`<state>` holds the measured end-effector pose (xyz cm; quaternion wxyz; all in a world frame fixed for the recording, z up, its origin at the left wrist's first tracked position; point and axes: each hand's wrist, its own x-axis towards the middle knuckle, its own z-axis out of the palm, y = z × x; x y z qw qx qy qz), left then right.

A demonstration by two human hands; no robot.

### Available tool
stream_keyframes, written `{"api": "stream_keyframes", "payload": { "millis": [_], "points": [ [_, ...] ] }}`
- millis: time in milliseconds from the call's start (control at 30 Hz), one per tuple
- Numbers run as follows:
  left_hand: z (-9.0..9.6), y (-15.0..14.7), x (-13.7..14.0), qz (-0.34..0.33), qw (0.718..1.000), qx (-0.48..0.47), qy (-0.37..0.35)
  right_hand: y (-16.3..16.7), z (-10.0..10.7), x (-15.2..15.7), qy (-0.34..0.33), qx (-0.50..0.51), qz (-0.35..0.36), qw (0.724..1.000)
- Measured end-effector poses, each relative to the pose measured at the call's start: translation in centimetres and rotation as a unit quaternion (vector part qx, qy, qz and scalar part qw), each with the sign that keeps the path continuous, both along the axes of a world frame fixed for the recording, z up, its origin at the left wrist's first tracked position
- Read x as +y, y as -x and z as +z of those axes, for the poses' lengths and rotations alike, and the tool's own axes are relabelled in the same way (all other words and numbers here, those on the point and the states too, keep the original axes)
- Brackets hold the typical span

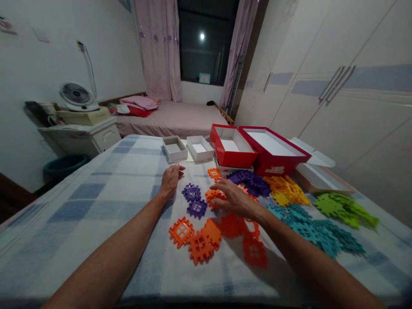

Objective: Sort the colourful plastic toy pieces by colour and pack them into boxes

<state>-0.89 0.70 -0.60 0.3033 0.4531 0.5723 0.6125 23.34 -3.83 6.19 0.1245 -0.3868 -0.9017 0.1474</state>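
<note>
My left hand (171, 180) rests on the checked tablecloth with loosely bent fingers and nothing visible in it. Just right of it lie two purple interlocking plastic tiles (197, 208) with window-like centres. My right hand (233, 198) reaches over an orange tile (213, 196), thumb and fingers apart; whether the fingertips touch it I cannot tell. Nearer to me, a joined-looking group of orange interlocking tiles (201, 246) lies flat. More orange tiles (255, 251) lie below my right wrist, in its shadow. Part of the orange pile is hidden behind that hand.
Sorted heaps of purple (257, 183), yellow (286, 189), teal (309, 229) and green tiles (343, 208) spread to the right. Two small white boxes (200, 155), a red box (233, 159) and a larger dark-red box (273, 166) stand behind. A bed (189, 113) is beyond the table.
</note>
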Motion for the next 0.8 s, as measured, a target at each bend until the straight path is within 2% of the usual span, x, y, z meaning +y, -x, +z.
{"api": "stream_keyframes", "payload": {
  "millis": [67, 167, 233, 433, 600, 700, 800],
  "points": [
    [0.0, 0.0, -0.1, -0.001, 1.0, 0.004, -0.003, 2.5, -0.3, -0.5, -0.006, -0.052, 0.021, 0.998],
    [0.0, 0.0, -0.1, -0.004, 1.0, 0.011, -0.008, 5.0, -0.8, -0.7, -0.038, -0.133, -0.014, 0.99],
    [-0.1, 0.0, 0.0, -0.006, 1.0, 0.016, -0.012, 5.8, -1.3, -0.7, -0.052, -0.15, -0.036, 0.987],
    [-0.2, -0.1, 0.2, -0.006, 1.0, 0.026, -0.013, 5.7, -2.1, -0.8, -0.027, -0.117, -0.044, 0.992],
    [0.1, -0.2, 0.0, -0.006, 0.999, 0.031, -0.013, 6.2, -2.1, -0.2, -0.034, -0.062, -0.002, 0.997],
    [0.1, -0.1, 0.0, -0.006, 0.999, 0.035, -0.014, 7.0, -2.1, 0.9, -0.041, -0.044, -0.016, 0.998],
    [-0.1, 0.0, 0.0, -0.007, 0.999, 0.036, -0.015, 7.6, -2.2, 1.7, -0.015, -0.062, -0.036, 0.997]
  ]
}}
